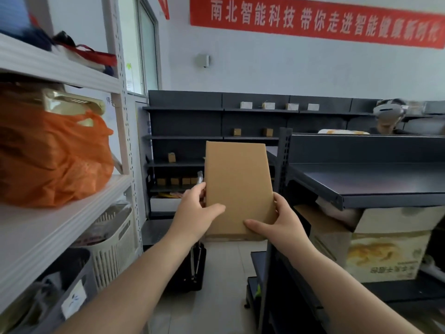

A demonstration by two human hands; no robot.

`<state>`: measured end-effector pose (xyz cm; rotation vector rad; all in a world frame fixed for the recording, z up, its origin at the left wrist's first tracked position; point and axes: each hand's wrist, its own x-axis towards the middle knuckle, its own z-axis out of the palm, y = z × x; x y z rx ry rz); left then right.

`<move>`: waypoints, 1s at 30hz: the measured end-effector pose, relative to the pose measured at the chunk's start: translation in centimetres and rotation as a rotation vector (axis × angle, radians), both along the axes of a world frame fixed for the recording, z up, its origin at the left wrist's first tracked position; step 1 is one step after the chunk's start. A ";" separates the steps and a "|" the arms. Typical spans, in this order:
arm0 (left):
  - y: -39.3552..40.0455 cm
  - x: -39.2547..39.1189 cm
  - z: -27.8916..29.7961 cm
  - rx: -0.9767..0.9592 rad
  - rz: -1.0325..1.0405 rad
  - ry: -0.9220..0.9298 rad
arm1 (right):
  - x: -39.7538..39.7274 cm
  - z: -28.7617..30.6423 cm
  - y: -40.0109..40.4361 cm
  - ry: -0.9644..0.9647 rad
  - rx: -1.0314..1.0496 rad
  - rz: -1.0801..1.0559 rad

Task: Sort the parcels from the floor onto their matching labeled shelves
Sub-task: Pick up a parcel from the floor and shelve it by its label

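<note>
I hold a flat brown cardboard parcel (237,182) upright in front of me with both hands. My left hand (195,210) grips its lower left edge, thumb across the front. My right hand (277,222) grips the lower right corner, thumb on the front face. No label shows on the side facing me. Beyond the parcel stands a dark grey shelf unit (187,136) against the far wall, with several small brown and white boxes (268,106) spread over its levels.
A white rack (60,227) on the left holds an orange plastic bag (53,157) and a slatted basket (113,244). A dark shelf (368,184) on the right stands over a large printed carton (385,251). A person with a headset (389,115) is behind it. Tiled floor runs between.
</note>
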<state>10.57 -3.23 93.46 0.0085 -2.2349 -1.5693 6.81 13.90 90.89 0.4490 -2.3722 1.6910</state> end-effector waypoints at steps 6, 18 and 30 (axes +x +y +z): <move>0.1 0.2 0.9 0.000 -0.011 0.036 | 0.0 0.6 0.3 0.045 -0.040 0.013; -0.5 -0.1 1.4 0.144 0.039 0.153 | 0.1 1.7 0.1 0.195 -0.094 0.079; -2.0 -1.5 0.6 0.355 0.043 0.160 | 1.4 4.4 -0.5 0.282 -0.148 0.271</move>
